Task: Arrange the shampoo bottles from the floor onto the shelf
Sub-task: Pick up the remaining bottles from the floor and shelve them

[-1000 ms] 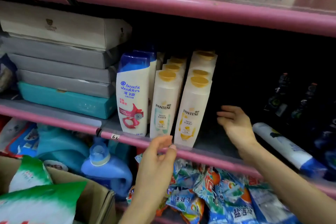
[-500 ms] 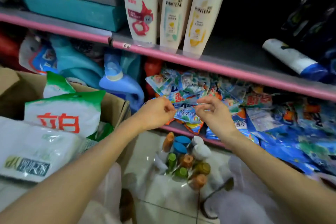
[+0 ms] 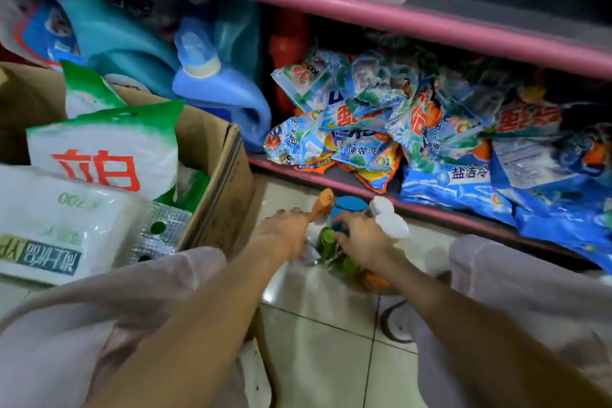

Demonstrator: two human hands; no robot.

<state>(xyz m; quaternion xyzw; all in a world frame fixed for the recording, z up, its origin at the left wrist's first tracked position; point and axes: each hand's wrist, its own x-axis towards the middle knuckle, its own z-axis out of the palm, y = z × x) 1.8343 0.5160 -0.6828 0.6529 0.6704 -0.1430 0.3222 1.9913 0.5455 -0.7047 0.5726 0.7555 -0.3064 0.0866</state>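
Low, both hands (image 3: 284,235) among bottles (image 3: 326,238)

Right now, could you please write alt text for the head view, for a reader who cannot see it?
Both hands, left hand and right hand, reach into a cluster of shampoo bottles on the tiled floor below a pink-edged shelf. A cardboard box of detergent bags stands at left.

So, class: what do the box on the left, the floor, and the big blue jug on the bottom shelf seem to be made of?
Box: corrugated cardboard, matte brown, folded flap with a raw edge.
Floor: glazed tile, probably ceramic; glossy glare and grout lines.
Blue jug: moulded plastic, smooth with a soft sheen and a paler cap.
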